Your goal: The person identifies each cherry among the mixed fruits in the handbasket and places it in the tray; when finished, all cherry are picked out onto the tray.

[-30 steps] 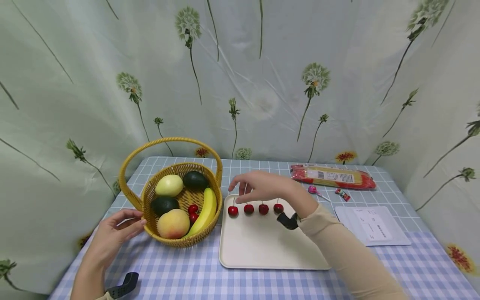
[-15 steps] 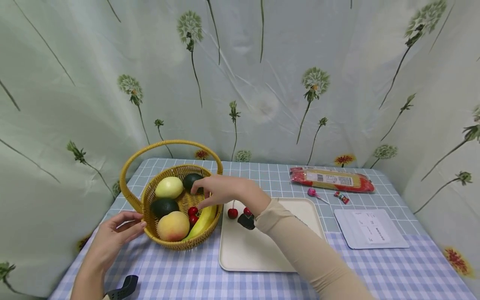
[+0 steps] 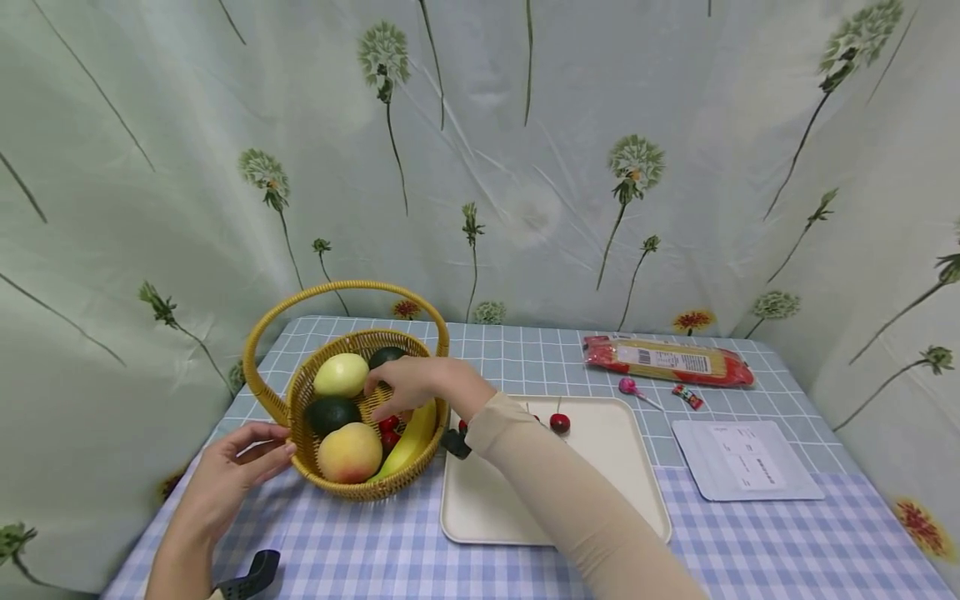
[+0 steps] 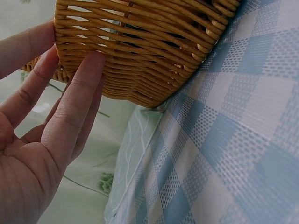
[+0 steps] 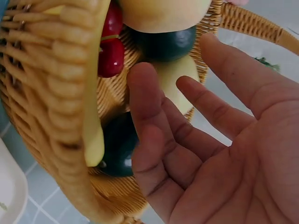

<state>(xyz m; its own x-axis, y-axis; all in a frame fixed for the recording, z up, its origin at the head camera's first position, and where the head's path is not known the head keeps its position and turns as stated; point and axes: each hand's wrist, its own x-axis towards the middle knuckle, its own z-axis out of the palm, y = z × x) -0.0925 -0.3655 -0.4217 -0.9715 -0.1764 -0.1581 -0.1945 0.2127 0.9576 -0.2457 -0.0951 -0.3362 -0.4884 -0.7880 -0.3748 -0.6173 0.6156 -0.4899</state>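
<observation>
My left hand (image 3: 243, 462) rests its fingertips against the outer wall of a yellow wicker basket (image 3: 372, 492), by the handle's base. Its fingers are extended in the left wrist view. Over the basket's inside reaches my right hand (image 3: 405, 385), fingers loosely bent and nothing between them. Two red cherries (image 5: 111, 57) lie below its fingertips, beside a banana (image 3: 412, 442). A peach (image 3: 349, 452), a pale yellow lemon (image 3: 341, 375) and two dark green avocados (image 3: 332, 414) are also in there; the hand partly covers the far avocado.
Right of the basket is a cream tray (image 3: 622, 483) with cherries (image 3: 559, 423) near its far edge, partly hidden by the right sleeve. Beyond lie a noodle packet (image 3: 667, 360), a lollipop (image 3: 628, 386), a wrapped candy (image 3: 687, 396) and a grey pouch (image 3: 742, 458).
My right hand has moved left from above the cherries on the tray to over the basket's inside. The left hand has stayed at the basket's side.
</observation>
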